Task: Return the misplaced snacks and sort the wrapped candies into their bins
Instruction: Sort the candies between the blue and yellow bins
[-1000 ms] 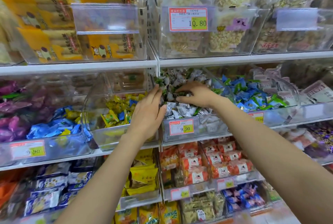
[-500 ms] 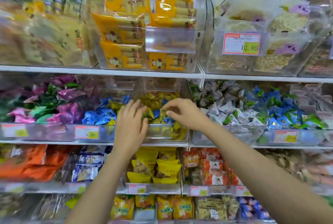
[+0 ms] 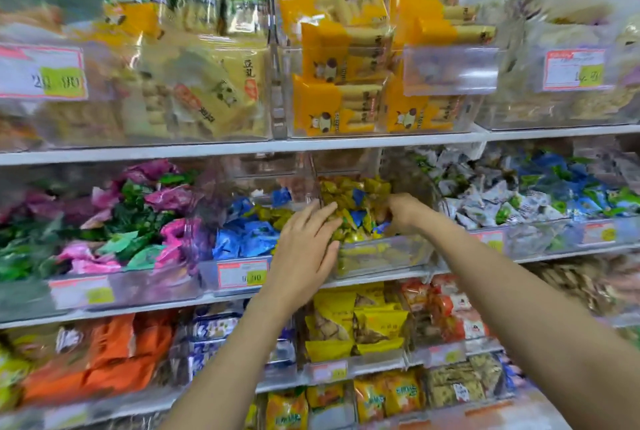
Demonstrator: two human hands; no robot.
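The left hand (image 3: 304,249) lies flat and open. Its palm is against the front left corner of a clear bin (image 3: 381,256), and its straight fingertips reach over the rim onto the sweets. The right hand (image 3: 405,215) is inside the same bin with its fingers curled down into the pile. Motion blur hides whether they have pinched a piece.

Between the two hands lie the yellow wrapped candies (image 3: 332,187), with a few blue-wrapped strays (image 3: 359,197) mixed among them. The step in hand looks like picking those strays out of the yellow heap. The next move probably calls for a fine pinch on a single blue wrapper, then a lift over the rim and a short carry to the bin of blue candies (image 3: 242,239), just left of the left hand.

Room is tight. The bin's front wall stands under both wrists, and its clear side walls close in on either side. The shelf board (image 3: 242,147) hangs low above the knuckles, so a loaded hand likely has to draw back toward the person rather than rise. The white-and-green candies (image 3: 485,201) sit right of the right hand. A price tag (image 3: 242,275) hangs below and left of the left hand.
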